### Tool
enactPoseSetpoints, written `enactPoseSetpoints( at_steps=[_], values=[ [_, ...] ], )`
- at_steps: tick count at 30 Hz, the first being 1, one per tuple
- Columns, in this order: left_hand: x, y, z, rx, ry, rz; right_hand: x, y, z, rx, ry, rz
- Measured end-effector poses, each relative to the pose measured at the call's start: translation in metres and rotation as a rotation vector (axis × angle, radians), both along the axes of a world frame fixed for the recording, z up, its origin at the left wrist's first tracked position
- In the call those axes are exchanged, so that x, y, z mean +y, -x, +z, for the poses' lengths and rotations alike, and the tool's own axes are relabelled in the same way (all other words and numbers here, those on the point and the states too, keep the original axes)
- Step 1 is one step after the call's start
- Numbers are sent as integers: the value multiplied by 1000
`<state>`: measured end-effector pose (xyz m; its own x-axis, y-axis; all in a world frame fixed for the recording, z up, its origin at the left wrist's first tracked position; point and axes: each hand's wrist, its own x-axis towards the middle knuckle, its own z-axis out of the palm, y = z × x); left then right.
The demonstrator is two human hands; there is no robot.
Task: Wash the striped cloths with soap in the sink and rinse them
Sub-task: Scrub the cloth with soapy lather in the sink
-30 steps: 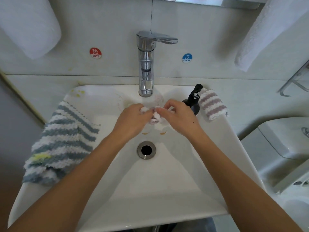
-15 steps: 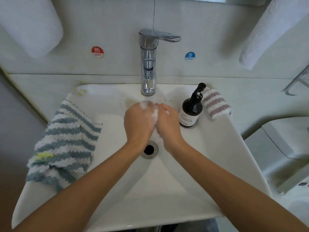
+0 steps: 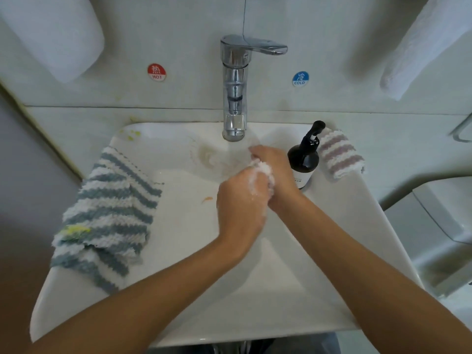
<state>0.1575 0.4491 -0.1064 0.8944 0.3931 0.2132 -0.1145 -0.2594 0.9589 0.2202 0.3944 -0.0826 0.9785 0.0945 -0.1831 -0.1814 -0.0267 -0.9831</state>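
Over the white sink (image 3: 255,290), below the chrome tap (image 3: 233,98), both my hands squeeze a small bunched white cloth (image 3: 263,175) covered in foam. My left hand (image 3: 240,208) grips it from the near side and my right hand (image 3: 275,172) grips it from behind; most of the cloth is hidden between them. A blue-and-white striped cloth (image 3: 107,215) with a yellow stain lies over the sink's left rim. A pink-and-white striped cloth (image 3: 339,154) lies folded on the back right rim, behind the dark soap pump bottle (image 3: 304,159).
No water runs from the tap. Orange and yellow stains mark the basin (image 3: 207,199). Hot (image 3: 156,72) and cold (image 3: 300,79) stickers sit on the wall. White towels hang at the top left (image 3: 58,34) and top right (image 3: 419,47). A toilet (image 3: 439,226) stands to the right.
My hands closed together around the cloth and shifted right, toward the soap bottle, with the left hand now in front. More foam shows on the cloth and my fingers.
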Motion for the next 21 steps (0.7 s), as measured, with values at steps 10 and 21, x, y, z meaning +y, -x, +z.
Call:
enactPoseSetpoints(
  at_steps=[10,21],
  values=[
    [1,-6,-1,-47,-2,109,11,1,-9,-197,106,-98],
    [-8,-3,6,-15,268,79,0,5,-14,-424,304,7]
  ],
)
